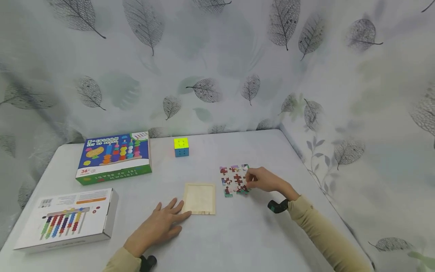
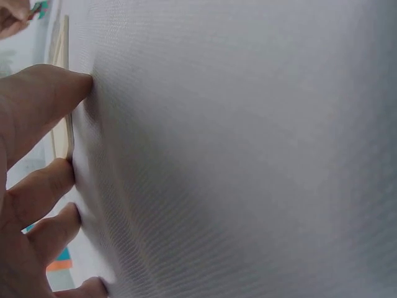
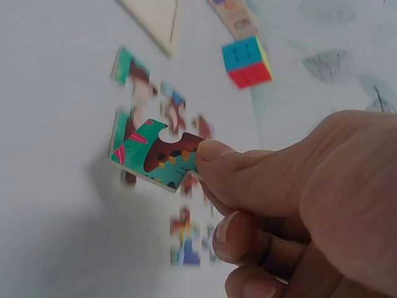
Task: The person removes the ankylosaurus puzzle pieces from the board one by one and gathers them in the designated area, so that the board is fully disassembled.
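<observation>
My right hand pinches a jigsaw puzzle piece between thumb and fingertips. The piece is green with a brown shape, yellow spots and pink stripes. Below it, loose puzzle pieces lie spread in rough rows on the white table, some hidden behind this hand in the head view. A square, shallow wooden tray lies flat to their left, its bare wood showing inside. My left hand rests on the table with fingers spread, its fingertips at the tray's near left corner.
A yellow-topped puzzle cube stands at the back. On the left lie a blue and green bead-toy box and a white box with a bead-frame picture. Leaf-patterned cloth hangs behind the table and along its right side.
</observation>
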Motion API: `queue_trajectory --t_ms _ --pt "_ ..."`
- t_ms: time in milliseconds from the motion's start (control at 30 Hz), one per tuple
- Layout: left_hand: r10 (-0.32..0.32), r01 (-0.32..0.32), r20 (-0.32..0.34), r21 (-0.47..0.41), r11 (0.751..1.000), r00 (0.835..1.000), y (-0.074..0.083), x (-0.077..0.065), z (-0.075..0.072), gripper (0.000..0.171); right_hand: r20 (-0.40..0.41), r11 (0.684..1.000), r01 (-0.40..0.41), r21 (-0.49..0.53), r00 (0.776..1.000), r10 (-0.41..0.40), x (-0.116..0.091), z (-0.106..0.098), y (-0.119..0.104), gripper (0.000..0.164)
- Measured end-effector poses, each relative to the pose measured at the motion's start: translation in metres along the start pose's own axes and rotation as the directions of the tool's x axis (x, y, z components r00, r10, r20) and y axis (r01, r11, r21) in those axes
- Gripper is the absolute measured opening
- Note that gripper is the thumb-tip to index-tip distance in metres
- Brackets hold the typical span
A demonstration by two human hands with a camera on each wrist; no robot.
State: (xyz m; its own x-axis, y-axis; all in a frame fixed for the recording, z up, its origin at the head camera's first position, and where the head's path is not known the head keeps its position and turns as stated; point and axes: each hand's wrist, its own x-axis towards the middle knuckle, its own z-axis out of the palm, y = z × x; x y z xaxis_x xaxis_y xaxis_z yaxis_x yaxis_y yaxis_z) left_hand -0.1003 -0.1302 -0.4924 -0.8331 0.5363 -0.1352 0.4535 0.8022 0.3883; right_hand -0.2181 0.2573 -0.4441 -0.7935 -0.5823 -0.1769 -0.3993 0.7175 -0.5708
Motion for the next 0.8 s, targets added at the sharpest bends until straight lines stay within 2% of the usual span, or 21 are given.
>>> queue_trajectory --t_ms 133,267,567,800 --pt "-0.025 0.025 -0.002 0.017 1.000 1.000 -0.002 -0.003 -0.004 0.047 0.006 1.000 -0.004 -0.025 1.000 0.004 0.001 -0.007 0.017 0.006" --pt "-0.056 0.056 0.002 0.011 0.998 0.998 -0.003 -0.005 -0.006 0.047 0.018 0.999 0.017 -0.049 1.000 -0.016 0.010 -0.009 0.024 0.006" --pt "-0.087 0.088 0.019 -0.004 0.996 0.996 -0.008 -0.011 -0.005 0.048 -0.021 0.987 0.002 -0.163 1.000 -0.006 0.028 0.005 0.022 0.011" --pt "-0.084 0.084 0.007 -0.005 0.996 0.996 -0.010 -0.011 -0.004 0.048 -0.011 0.966 -0.057 -0.251 0.998 0.056 0.035 0.011 0.023 0.008"
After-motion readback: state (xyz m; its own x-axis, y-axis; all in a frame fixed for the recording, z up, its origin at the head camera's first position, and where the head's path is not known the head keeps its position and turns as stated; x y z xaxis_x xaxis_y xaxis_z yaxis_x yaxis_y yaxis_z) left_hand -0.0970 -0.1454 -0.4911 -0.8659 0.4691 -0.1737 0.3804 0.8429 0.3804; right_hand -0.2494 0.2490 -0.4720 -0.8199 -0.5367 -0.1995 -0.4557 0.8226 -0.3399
